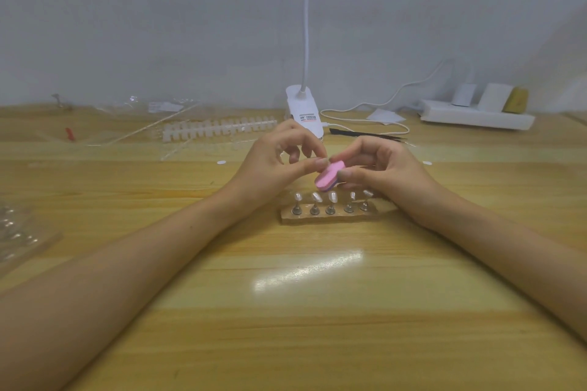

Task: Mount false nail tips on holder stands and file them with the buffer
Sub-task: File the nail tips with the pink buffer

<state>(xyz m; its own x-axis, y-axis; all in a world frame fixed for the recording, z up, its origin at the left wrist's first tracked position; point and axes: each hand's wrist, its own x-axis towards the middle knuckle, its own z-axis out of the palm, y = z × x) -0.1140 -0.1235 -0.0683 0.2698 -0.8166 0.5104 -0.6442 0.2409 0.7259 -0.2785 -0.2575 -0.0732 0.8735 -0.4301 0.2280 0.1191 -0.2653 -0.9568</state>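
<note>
A pink buffer block (328,175) with a purple underside is held above the table's middle. My right hand (384,168) grips its right end between thumb and fingers. My left hand (279,159) pinches at the buffer's upper edge with thumb and forefinger; whether a nail tip sits between them is hidden. Below the hands, several clear nail tips (332,197) stand on small metal holder stands (330,209), lined up on a wooden base strip (320,218).
A long rack of white nail tips (219,129) lies behind my left hand among clear plastic packaging (152,124). A white clip lamp (303,111), black tweezers (368,136), a power strip (476,114) and its cable sit at the back. More clear plastic (19,238) lies at the left edge.
</note>
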